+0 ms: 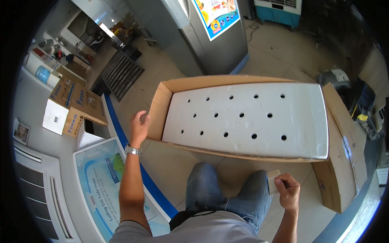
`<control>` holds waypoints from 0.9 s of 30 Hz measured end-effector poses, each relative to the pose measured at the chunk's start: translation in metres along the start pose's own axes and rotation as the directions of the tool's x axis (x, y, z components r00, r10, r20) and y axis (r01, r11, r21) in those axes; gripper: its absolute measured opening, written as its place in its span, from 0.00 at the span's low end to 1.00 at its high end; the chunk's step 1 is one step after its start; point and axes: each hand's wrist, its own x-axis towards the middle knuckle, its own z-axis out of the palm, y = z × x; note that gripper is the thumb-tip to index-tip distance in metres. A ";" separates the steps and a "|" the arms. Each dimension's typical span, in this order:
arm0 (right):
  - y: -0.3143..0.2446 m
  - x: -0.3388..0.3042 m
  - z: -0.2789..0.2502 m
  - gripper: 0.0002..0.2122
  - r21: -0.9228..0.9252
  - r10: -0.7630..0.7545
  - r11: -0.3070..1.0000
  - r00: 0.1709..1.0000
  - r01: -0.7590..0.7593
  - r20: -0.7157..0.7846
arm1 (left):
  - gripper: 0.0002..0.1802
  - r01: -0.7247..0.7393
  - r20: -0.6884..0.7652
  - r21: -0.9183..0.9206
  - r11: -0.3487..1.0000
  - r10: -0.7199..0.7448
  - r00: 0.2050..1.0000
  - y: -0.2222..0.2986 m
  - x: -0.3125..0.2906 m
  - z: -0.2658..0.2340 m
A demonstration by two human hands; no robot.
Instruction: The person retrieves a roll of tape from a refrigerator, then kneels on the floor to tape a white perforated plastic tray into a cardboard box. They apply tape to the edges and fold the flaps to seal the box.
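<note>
The white foam slab (247, 106) sits inside an open cardboard box (159, 111), just in front of the person's knees. Some faint raised lettering is moulded into its upper face, between rows of dark round holes, too shallow for me to make out well. The slab's long axis runs left to right across the person, and the hole rows follow it; along the near side, the right end comes a little closer to the person than the left.

More printing stands around the room: bold blue lettering on the brown cartons (86, 104) at left, a big blue panel (101, 182) with lines of dark text at near left, and a bright, colourful poster (216, 18) on the grey fridge (221, 52) at the far side.

The left hand (139, 127), a metal watch (133, 150) at its wrist, is by the box's left end, fingers loosely curled with a gap to the thumb and holding nothing; whether it touches the cardboard I can't tell. At near right, the right hand (288, 190) has its thumb and fingers pinched on a small pale tan piece (274, 180), over the right knee and apart from the box. A long brown carton (344, 166) lies beyond the slab's right end, stretching from far to near.
</note>
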 end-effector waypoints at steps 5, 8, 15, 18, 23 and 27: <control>0.013 0.055 -0.030 0.02 0.024 -0.109 0.994 0.994 0.109 -0.001 | 0.18 0.198 0.261 -0.270 0.942 -0.126 0.957 -0.069 -0.021 0.037; 0.003 0.080 -0.052 0.06 0.015 -0.172 0.985 0.985 0.172 0.030 | 0.16 0.229 0.255 -0.216 0.949 -0.171 0.952 -0.054 -0.041 0.036; 0.019 0.187 -0.097 0.05 0.301 -0.143 0.930 0.961 0.212 -0.236 | 0.19 0.256 0.548 -0.003 0.967 -0.213 0.809 0.030 -0.088 -0.004; 0.011 0.179 -0.105 0.05 0.419 -0.172 0.865 0.948 0.276 -0.269 | 0.22 0.344 0.663 -0.060 0.937 -0.220 0.715 0.078 -0.130 -0.022; 0.019 0.123 -0.125 0.05 0.435 -0.182 0.848 0.938 0.302 -0.297 | 0.24 -0.017 0.890 -0.011 1.000 0.017 0.456 0.144 -0.173 -0.070; 0.028 0.073 -0.121 0.05 0.426 -0.152 0.856 0.929 0.294 -0.337 | 0.16 -0.133 0.937 -0.172 0.976 0.204 0.283 0.179 -0.146 -0.082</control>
